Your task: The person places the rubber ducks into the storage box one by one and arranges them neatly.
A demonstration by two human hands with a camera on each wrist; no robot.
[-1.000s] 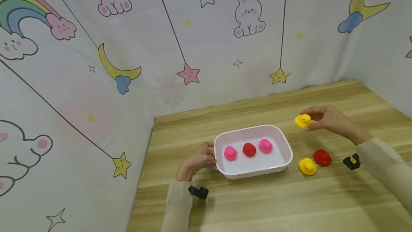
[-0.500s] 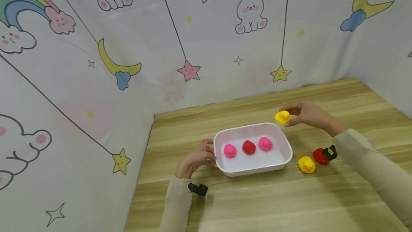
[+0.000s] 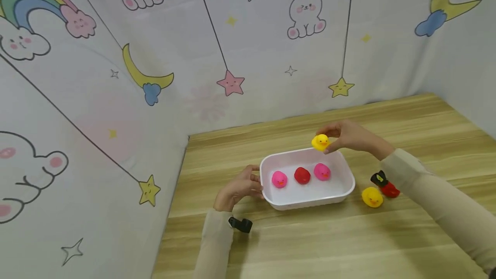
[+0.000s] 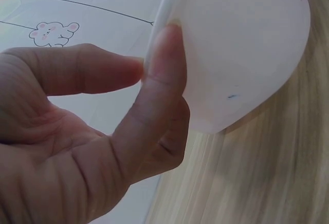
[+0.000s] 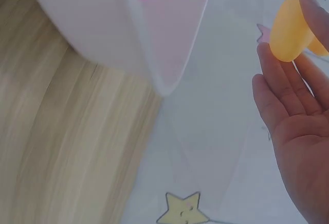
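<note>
A white plastic tub (image 3: 271, 203) stands on the table with two pink rubber ducks (image 3: 322, 172) and a red rubber duck (image 3: 302, 175) in a row inside. My left hand (image 3: 241, 187) holds the tub's left end; the left wrist view has its fingers pinching the rim (image 4: 163, 8). Above the tub's far rim, my right hand (image 3: 350, 137) pinches a yellow rubber duck (image 3: 320, 142) between thumb and fingers. That duck (image 5: 289, 29) appears again in the right wrist view, partly covered by the thumb.
Right of the tub, another yellow rubber duck (image 3: 372, 197) sits on the wooden table (image 3: 310, 244). Beside it lies a red rubber duck (image 3: 390, 190), partly hidden by the black wrist camera (image 3: 379, 178). A patterned white cloth (image 3: 263, 55) hangs behind and to the left.
My right hand has carried the yellow duck leftward, from right of the tub to over its far rim. My left hand stays at the tub's left end.
</note>
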